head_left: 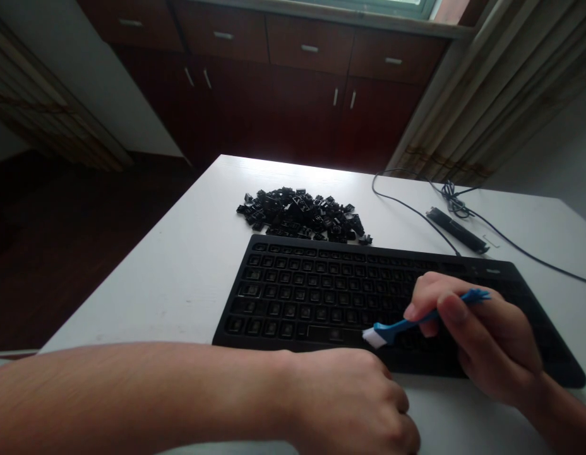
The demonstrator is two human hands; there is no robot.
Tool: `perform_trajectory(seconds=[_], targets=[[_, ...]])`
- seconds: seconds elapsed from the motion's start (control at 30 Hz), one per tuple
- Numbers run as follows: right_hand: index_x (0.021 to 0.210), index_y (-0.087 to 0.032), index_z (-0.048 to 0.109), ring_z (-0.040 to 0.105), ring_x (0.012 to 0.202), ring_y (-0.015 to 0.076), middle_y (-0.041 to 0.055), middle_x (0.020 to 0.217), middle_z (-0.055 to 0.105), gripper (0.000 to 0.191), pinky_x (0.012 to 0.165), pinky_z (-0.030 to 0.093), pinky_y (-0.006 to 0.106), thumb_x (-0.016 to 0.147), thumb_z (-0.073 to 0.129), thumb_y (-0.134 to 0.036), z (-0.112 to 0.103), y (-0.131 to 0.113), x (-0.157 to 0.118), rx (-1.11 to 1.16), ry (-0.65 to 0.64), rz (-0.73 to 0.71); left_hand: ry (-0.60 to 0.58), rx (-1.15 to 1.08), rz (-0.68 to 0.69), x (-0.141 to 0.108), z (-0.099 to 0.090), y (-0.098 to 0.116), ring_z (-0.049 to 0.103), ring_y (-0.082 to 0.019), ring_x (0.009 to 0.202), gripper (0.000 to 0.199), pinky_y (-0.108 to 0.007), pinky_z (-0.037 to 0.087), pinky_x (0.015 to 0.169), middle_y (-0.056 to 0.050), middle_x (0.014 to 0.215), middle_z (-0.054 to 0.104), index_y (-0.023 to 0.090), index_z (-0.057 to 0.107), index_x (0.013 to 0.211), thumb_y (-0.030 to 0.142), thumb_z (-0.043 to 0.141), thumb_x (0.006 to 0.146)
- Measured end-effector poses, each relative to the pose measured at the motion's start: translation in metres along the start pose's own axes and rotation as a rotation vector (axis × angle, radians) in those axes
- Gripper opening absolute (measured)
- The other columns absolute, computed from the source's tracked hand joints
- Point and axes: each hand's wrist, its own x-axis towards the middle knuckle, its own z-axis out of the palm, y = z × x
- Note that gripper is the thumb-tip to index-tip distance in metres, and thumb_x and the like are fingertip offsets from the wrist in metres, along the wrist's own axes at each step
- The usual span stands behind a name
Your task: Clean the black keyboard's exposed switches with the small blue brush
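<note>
A black keyboard (316, 296) without keycaps lies on the white table. My right hand (487, 341) holds a small blue brush (401, 325) between thumb and fingers, over the keyboard's right half. The brush's white bristles touch or hover just above the bottom row, at the right end of the long space bar slot. My left hand (354, 404) is curled at the keyboard's front edge, back of the hand up, the forearm reaching in from the left. Its fingertips are hidden, so anything inside it cannot be seen. Behind the keyboard sits a pile of black keycaps (302, 213).
A black cable (406, 203) runs from the keyboard's back edge to a coil at the back right. Near it lie a long black strip (456, 230) and a small bent wire piece (490, 241). Beyond the white table (170, 253) stand red-brown cabinets (283, 107) and curtains.
</note>
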Motion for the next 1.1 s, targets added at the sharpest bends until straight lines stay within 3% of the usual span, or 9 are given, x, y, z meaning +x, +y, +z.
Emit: perform_trajectory(seconds=[0.07, 0.23, 0.4, 0.57, 0.63, 0.77, 0.83, 0.97, 1.1], targets=[[0.109, -0.021, 0.07, 0.06, 0.065, 0.0119, 0.0027, 0.084, 0.067, 0.023, 0.052, 0.049, 0.025, 0.098, 0.052, -0.012, -0.001, 0.001, 0.003, -0.124, 0.011, -0.03, -0.001, -0.001, -0.003, 0.0, 0.0, 0.0, 0.051, -0.012, 0.06, 0.027, -0.031, 0.048, 0.057, 0.002, 0.074, 0.064, 0.019, 0.059, 0.068, 0.025, 0.063, 0.095], [0.12, -0.021, 0.072, 0.066, 0.081, 0.0155, 0.006, 0.101, 0.071, 0.041, 0.066, 0.054, 0.029, 0.085, 0.064, 0.0, -0.007, 0.002, 0.006, -0.592, 0.215, -0.28, -0.008, 0.02, -0.014, 0.0, -0.001, 0.0, 0.049, -0.011, 0.059, 0.028, -0.03, 0.049, 0.06, 0.003, 0.071, 0.062, 0.019, 0.06, 0.068, 0.026, 0.064, 0.095], [0.111, -0.02, 0.071, 0.063, 0.076, 0.0151, 0.0057, 0.099, 0.071, 0.035, 0.057, 0.05, 0.029, 0.088, 0.056, 0.001, -0.006, 0.0, 0.001, -0.44, 0.263, -0.205, -0.014, 0.016, -0.007, 0.0, -0.002, 0.0, 0.05, -0.011, 0.061, 0.026, -0.03, 0.049, 0.06, 0.003, 0.073, 0.063, 0.019, 0.061, 0.07, 0.028, 0.066, 0.094], [0.102, -0.021, 0.07, 0.057, 0.062, 0.0144, 0.0034, 0.077, 0.065, 0.026, 0.05, 0.047, 0.028, 0.098, 0.047, -0.009, -0.001, -0.002, 0.001, -0.077, 0.077, -0.074, 0.013, -0.002, 0.002, -0.001, 0.003, 0.0, 0.053, -0.013, 0.064, 0.027, -0.031, 0.048, 0.058, 0.002, 0.079, 0.067, 0.02, 0.06, 0.069, 0.025, 0.062, 0.095], [0.104, -0.022, 0.07, 0.058, 0.061, 0.0135, 0.0032, 0.078, 0.066, 0.024, 0.05, 0.048, 0.026, 0.098, 0.05, -0.01, -0.001, -0.001, 0.002, -0.092, 0.023, -0.036, 0.032, -0.006, -0.003, -0.002, 0.006, -0.001, 0.053, -0.013, 0.062, 0.027, -0.031, 0.048, 0.057, 0.001, 0.077, 0.066, 0.02, 0.059, 0.068, 0.025, 0.06, 0.095], [0.121, -0.023, 0.071, 0.067, 0.079, 0.0165, 0.0068, 0.102, 0.073, 0.039, 0.063, 0.055, 0.029, 0.087, 0.064, -0.004, -0.003, 0.002, 0.004, -0.448, 0.139, -0.19, 0.037, 0.001, -0.015, -0.002, 0.008, -0.001, 0.054, -0.013, 0.06, 0.027, -0.03, 0.047, 0.055, -0.001, 0.073, 0.063, 0.021, 0.059, 0.067, 0.026, 0.06, 0.093], [0.12, -0.024, 0.072, 0.067, 0.082, 0.0176, 0.0067, 0.104, 0.072, 0.04, 0.065, 0.055, 0.031, 0.087, 0.065, -0.004, -0.005, 0.004, 0.003, -0.526, 0.215, -0.212, 0.03, -0.001, -0.005, -0.002, 0.007, -0.001, 0.055, -0.013, 0.061, 0.026, -0.03, 0.046, 0.054, -0.001, 0.074, 0.063, 0.021, 0.059, 0.067, 0.025, 0.06, 0.093], [0.106, -0.023, 0.073, 0.062, 0.078, 0.0166, 0.0057, 0.096, 0.069, 0.028, 0.061, 0.05, 0.032, 0.094, 0.053, -0.006, -0.006, 0.005, -0.001, -0.362, 0.331, -0.124, 0.023, -0.006, 0.004, -0.001, 0.003, -0.001, 0.054, -0.012, 0.062, 0.026, -0.03, 0.047, 0.056, 0.0, 0.074, 0.063, 0.019, 0.06, 0.068, 0.025, 0.062, 0.093], [0.094, -0.02, 0.07, 0.056, 0.064, 0.0145, 0.0047, 0.079, 0.064, 0.028, 0.051, 0.044, 0.029, 0.101, 0.044, -0.014, -0.005, 0.003, -0.003, -0.078, 0.2, -0.08, 0.03, -0.015, 0.009, 0.0, 0.002, -0.001, 0.053, -0.012, 0.061, 0.024, -0.031, 0.047, 0.056, 0.001, 0.072, 0.062, 0.019, 0.061, 0.07, 0.025, 0.065, 0.092]])
